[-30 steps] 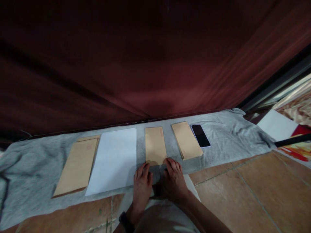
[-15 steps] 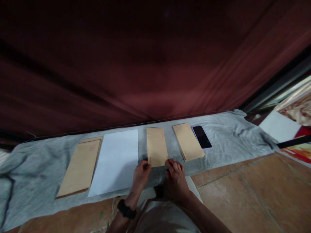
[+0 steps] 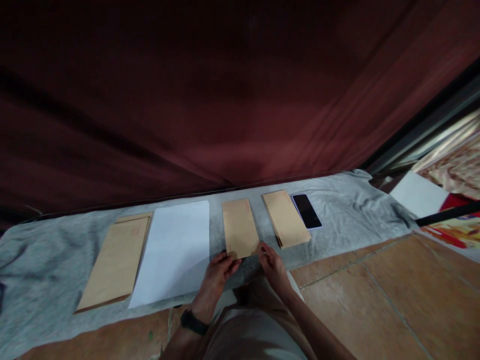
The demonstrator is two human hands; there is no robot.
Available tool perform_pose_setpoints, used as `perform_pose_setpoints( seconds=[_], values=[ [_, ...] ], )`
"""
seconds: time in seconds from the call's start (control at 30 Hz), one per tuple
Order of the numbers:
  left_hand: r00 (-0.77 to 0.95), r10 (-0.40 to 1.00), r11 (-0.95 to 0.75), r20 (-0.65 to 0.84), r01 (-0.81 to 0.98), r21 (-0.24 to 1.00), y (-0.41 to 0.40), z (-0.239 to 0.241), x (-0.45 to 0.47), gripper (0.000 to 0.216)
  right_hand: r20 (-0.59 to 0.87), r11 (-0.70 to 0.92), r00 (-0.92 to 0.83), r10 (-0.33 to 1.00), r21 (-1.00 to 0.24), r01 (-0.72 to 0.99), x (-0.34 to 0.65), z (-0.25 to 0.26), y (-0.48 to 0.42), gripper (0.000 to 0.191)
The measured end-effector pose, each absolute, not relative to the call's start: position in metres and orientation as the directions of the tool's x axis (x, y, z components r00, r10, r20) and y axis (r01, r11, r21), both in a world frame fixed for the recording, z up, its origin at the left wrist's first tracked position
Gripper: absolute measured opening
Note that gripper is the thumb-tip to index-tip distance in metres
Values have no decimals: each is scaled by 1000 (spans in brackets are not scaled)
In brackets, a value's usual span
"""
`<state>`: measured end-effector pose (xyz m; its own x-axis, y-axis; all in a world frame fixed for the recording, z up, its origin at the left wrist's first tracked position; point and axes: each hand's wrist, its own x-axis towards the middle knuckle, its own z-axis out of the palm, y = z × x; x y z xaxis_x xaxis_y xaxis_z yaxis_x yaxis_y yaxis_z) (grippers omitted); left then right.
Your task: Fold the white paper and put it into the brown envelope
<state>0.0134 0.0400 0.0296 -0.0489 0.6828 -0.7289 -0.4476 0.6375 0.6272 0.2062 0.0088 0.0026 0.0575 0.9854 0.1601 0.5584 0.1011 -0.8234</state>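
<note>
A brown paper envelope [image 3: 240, 226] lies lengthwise in front of me, its near edge slightly raised. My left hand [image 3: 219, 272], a dark watch on its wrist, grips the near left corner with fingers partly beneath the paper. At the near right corner, my right hand [image 3: 270, 260] pinches the edge between thumb and fingers. To the right is a small stack of similar brown envelopes [image 3: 287, 219]. White paper [image 3: 174, 250] lies to the left, and beyond it are larger brown envelopes [image 3: 114, 262], overlapping.
A grey cloth [image 3: 348, 210] covers the long, narrow surface. Beside the right-hand stack rests a phone [image 3: 306, 211] with a dark screen. A dark red curtain [image 3: 240, 115] hangs behind. Tiled floor [image 3: 360, 295] shows below, with a white sheet [image 3: 419, 194] at far right.
My left hand has turned, its fingers now reaching under the envelope's near edge. My right hand still pinches the right corner. The whole view has shifted slightly.
</note>
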Motion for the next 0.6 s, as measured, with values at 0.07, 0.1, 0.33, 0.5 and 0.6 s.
perform_pose_setpoints(
  seconds=[0.07,0.1,0.33,0.5,0.6],
  values=[
    [-26,684,638,-729,-463,615,40,30,13,14,-139,-160,139,981,-975,155,204,4,13,44],
    [-13,690,635,-723,-467,615,39,30,13,14,-280,-275,130,951,-960,-54,203,6,15,46],
    [31,721,634,-692,-432,641,36,27,14,13,-619,-550,-28,785,-676,-490,190,20,18,45],
    [35,722,635,-691,-433,640,36,25,15,13,-614,-536,-10,789,-681,-498,188,23,19,39],
    [42,726,634,-686,-426,645,36,27,16,13,-602,-517,-4,799,-682,-517,188,23,18,38]
  ],
)
